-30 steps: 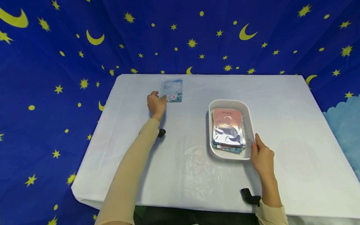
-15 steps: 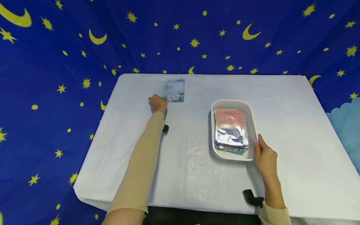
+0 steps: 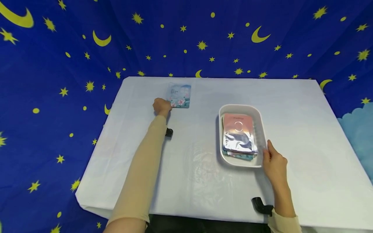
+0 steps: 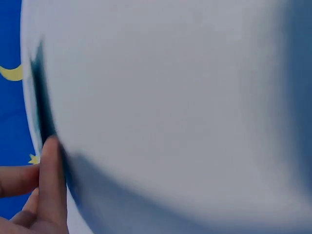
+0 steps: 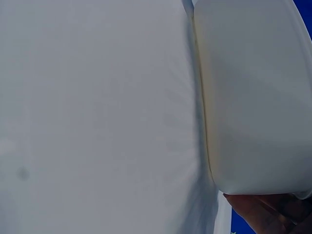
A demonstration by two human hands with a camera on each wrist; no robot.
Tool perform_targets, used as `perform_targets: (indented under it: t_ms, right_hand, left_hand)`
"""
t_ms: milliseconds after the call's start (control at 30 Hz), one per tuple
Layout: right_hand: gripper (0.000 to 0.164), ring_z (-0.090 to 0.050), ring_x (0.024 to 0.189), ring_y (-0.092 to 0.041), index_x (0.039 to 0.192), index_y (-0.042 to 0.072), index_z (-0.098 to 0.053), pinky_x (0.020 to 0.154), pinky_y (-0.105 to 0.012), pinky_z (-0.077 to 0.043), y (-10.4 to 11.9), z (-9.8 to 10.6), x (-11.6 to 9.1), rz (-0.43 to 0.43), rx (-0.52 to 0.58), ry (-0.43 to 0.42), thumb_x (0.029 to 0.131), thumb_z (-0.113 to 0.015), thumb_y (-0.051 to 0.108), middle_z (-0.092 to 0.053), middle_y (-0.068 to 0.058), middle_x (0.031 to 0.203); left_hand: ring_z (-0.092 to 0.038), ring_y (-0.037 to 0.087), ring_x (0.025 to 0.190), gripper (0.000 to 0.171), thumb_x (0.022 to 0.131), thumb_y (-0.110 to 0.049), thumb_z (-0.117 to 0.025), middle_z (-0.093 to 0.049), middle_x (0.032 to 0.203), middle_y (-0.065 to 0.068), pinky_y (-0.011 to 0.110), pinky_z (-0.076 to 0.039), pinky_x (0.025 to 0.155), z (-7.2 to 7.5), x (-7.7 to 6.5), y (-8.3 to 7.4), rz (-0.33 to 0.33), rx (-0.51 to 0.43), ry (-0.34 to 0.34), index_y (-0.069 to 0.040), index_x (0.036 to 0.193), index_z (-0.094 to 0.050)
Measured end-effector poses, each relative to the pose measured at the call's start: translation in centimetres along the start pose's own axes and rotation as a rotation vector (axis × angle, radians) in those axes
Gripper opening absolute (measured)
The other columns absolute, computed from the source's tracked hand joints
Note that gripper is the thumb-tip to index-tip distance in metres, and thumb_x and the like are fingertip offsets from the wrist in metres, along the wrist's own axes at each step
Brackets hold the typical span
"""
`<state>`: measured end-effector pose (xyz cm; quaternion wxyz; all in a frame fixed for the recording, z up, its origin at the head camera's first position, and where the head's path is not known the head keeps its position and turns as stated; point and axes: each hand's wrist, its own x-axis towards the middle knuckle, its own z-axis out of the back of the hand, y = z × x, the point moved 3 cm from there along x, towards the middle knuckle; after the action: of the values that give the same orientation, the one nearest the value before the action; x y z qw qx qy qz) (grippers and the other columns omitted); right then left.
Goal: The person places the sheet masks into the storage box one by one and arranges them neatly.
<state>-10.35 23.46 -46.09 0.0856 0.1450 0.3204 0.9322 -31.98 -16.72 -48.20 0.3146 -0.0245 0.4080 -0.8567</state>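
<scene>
A flat blue face mask packet (image 3: 179, 95) with pink flowers lies near the back left of the table. My left hand (image 3: 162, 106) pinches its lower left corner between thumb and fingers. Seen from the left wrist, the packet (image 4: 44, 102) shows edge-on, with a finger (image 4: 52, 180) along it. On the right, a white plastic bin (image 3: 259, 129) holds a stack of packets; a pink and silver face mask packet (image 3: 239, 132) tops it. My right hand (image 3: 275, 165) grips the bin's right side near the front corner, its fingers partly hidden beneath in the right wrist view.
A white cloth covers the table (image 3: 314, 129), with a glossy creased patch (image 3: 207, 168) in front of the bin. Behind and to the left hangs a blue curtain (image 3: 175, 42) with yellow stars and moons. Black camera mounts (image 3: 261, 206) sit at both wrists.
My left hand's spread fingers have closed on the packet's corner, and the packet has shifted slightly toward me. The right hand and the bin keep their places; the view shifted a little.
</scene>
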Motion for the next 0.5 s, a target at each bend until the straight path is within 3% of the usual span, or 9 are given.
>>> perform_targets:
  t_ms: [133, 267, 400, 500]
  right_hand:
    - [0.038, -0.055, 0.094, -0.046, 0.126, 0.000, -0.046, 0.071, -0.056, -0.045, 0.0, 0.1, 0.2, -0.013, -0.003, 0.006, 0.089, -0.047, 0.010, -0.055, -0.029, 0.109]
    - [0.038, -0.056, 0.091, -0.046, 0.126, -0.001, -0.046, 0.069, -0.056, -0.045, -0.1, 0.1, 0.2, -0.012, -0.007, 0.005, 0.089, -0.047, 0.009, -0.055, -0.029, 0.108]
    - [0.038, -0.057, 0.087, -0.045, 0.126, -0.001, -0.046, 0.067, -0.056, -0.045, -0.2, 0.0, 0.1, -0.004, -0.009, 0.007, 0.089, -0.047, 0.009, -0.056, -0.030, 0.106]
    - [0.038, -0.058, 0.083, -0.043, 0.126, -0.001, -0.046, 0.065, -0.055, -0.045, -0.2, 0.0, 0.0, 0.001, -0.007, -0.001, 0.089, -0.048, 0.009, -0.056, -0.030, 0.106]
  left_hand:
    - [-0.066, 0.018, 0.059, 0.032, 0.080, 0.004, -0.049, -0.063, 0.097, 0.020, 0.023, -0.055, 0.055, -0.3, 0.1, 0.0, 0.059, -0.255, 0.163, 0.005, 0.110, -0.056]
    - [-0.065, 0.015, 0.057, 0.040, 0.080, 0.007, -0.051, -0.060, 0.103, 0.019, 0.023, -0.056, 0.058, -0.1, -0.5, 0.1, 0.117, -0.420, 0.275, 0.001, 0.120, -0.050]
    - [-0.065, 0.014, 0.058, 0.038, 0.083, 0.005, -0.050, -0.059, 0.104, 0.019, 0.023, -0.056, 0.061, 0.7, -1.6, 0.2, 0.119, -0.527, 0.317, -0.001, 0.121, -0.050]
    - [-0.065, 0.017, 0.060, 0.034, 0.083, 0.005, -0.053, -0.059, 0.102, 0.020, 0.025, -0.056, 0.063, 1.2, -2.6, 0.2, 0.080, -0.547, 0.318, -0.002, 0.116, -0.054]
